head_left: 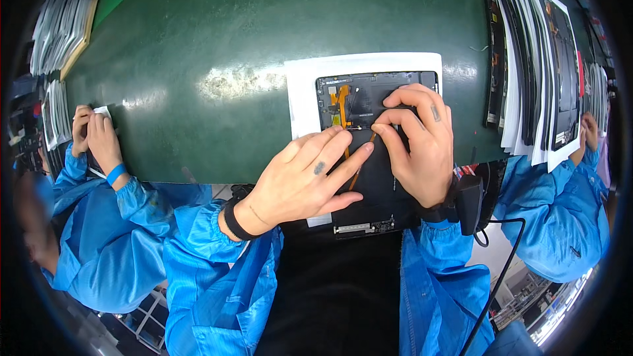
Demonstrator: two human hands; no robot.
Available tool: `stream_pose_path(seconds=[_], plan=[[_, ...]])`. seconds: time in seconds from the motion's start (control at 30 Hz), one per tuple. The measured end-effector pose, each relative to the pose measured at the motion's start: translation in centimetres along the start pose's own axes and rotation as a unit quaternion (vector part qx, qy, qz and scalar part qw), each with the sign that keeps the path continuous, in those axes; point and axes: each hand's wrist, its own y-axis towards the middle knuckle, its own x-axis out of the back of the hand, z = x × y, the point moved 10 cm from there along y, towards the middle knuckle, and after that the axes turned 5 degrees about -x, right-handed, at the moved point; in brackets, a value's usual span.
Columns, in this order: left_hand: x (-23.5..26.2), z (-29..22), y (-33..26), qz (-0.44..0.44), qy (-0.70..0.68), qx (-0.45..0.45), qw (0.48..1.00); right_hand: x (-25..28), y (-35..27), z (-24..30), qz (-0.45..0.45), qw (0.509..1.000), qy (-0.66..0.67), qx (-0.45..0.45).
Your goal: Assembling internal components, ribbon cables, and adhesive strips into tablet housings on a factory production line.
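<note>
A black tablet panel (376,207) lies in front of me, its inner side up. An orange flex cable (342,102) runs along its left part. My left hand (300,181) rests palm down over the panel's left side, fingers apart, its fingertips touching the surface beside the cable. With thumb and index finger pinched together, my right hand (419,148) grips the upper end of a thin orange strip (374,136). That strip slants down under my left index finger, which hides part of it. The other right-hand fingers curl above the panel.
White paper (303,95) lies under the panel on the green table (231,20). A stack of panels and paper sheets (534,59) stands at right, another stack of sheets (69,20) at far left. Co-workers' hands (99,135) are at the left and right edges. A black cable (504,270) hangs by my right wrist.
</note>
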Motion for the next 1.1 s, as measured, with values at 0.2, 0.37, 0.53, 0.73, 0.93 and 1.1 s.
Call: stream_pose_path(seconds=[0.2,0.37,0.53,0.73,0.93,1.1], plan=[[0.3,-0.3,0.4,0.020,0.011,-0.002,1.000,-0.1,0.0,0.2,0.002,1.000,-0.007,-0.003],[0.2,-0.2,-0.3,-0.015,0.000,-0.033,0.999,-0.1,0.0,0.4,0.003,1.000,-0.009,0.006],[0.3,-0.1,0.2,0.000,-0.013,-0.005,1.000,-0.2,0.0,0.2,0.007,1.000,-0.012,0.003],[0.5,-0.2,0.9,0.015,0.001,0.015,1.000,-0.2,0.0,0.2,0.000,1.000,-0.012,0.008],[0.5,-0.3,1.0,0.017,0.014,0.019,1.000,-0.2,0.0,0.5,-0.006,1.000,-0.023,0.015],[0.3,-0.6,1.2,0.032,0.023,0.022,0.999,-0.2,0.0,0.5,-0.003,0.999,-0.028,0.014]])
